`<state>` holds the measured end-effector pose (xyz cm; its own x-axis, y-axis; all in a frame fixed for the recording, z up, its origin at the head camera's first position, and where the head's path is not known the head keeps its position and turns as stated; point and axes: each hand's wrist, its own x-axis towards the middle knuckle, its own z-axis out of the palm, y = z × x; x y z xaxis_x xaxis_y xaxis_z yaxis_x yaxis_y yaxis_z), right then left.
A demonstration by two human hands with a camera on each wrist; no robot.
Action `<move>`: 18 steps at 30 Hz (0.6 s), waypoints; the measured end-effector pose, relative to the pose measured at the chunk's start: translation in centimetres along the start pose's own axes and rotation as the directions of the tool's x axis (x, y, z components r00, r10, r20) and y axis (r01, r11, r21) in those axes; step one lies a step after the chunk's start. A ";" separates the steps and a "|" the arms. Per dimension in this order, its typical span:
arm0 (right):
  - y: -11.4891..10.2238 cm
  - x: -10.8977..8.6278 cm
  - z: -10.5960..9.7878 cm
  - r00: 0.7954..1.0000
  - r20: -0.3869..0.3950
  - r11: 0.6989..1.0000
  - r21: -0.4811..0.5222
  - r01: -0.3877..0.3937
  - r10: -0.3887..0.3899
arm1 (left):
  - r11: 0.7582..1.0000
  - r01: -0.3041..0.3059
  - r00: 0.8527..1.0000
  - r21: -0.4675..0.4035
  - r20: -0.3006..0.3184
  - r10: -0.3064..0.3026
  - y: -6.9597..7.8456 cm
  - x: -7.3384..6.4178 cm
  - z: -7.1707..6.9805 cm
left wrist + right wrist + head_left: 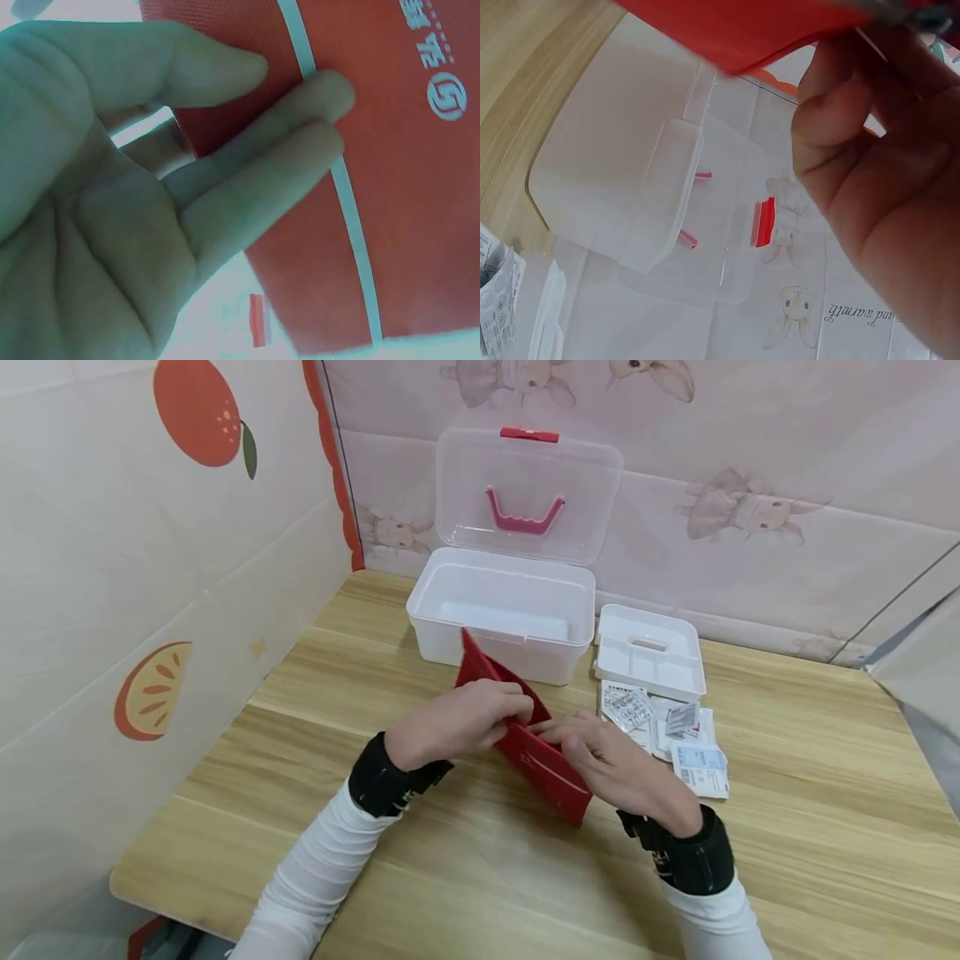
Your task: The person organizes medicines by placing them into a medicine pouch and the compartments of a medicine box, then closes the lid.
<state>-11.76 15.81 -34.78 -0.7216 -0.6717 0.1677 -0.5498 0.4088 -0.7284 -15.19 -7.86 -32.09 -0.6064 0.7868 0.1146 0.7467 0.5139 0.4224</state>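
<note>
On the red pouch [547, 777]: white characters cut by the frame edge in the left wrist view, not fully readable, beside a round white emblem [447, 96] with an angular mark inside.
Backdrop lettering [862, 313]: "and warmth" in dark script, upside down in the right wrist view, near a printed rabbit [795, 307].
Packets [701, 768]: white with blue and grey print, too small to read; a silvery blister pack [628, 707] lies on top of one.
Pouch looks: red outside, darker red within, a thin pale stripe [355, 240] crossing its face; it stands slanted, mouth parted, one corner pointing up.
Pouch place: between the two hands, in front of the white box [547, 664]; whether its lower edge touches the table [262, 793] I cannot tell.
Left hand [468, 718]: fingers curled at the mouth, gripping the pouch's edge.
Right hand [615, 760]: gripping the opposite part of the mouth, thumb outside.
Box: lid [465, 485] raised, pink handle [525, 524] on it.
Tray [622, 622]: white, just right of the box, packets at its near edge.
</note>
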 end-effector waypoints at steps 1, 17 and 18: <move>0.0 0.0 0.0 1.000 0.013 1.000 0.019 0.005 -0.006 | 1.000 -0.019 1.000 -0.021 0.000 0.019 -0.1 0.0 0.0; 0.5 0.6 0.9 0.994 -0.092 0.935 -0.353 0.025 -0.062 | 0.943 -0.294 0.920 -0.157 -0.315 0.234 -5.0 1.3 1.5; 0.6 0.7 1.1 0.993 -0.090 0.926 -0.377 0.032 -0.071 | 0.942 -0.304 0.910 -0.143 -0.337 0.242 -5.1 1.4 1.5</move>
<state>-12.19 14.90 -35.83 -0.7155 -0.6410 0.2779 -0.6908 0.5895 -0.4187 -19.46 -8.85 -35.48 -0.4628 0.7250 0.5101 0.8487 0.1962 0.4912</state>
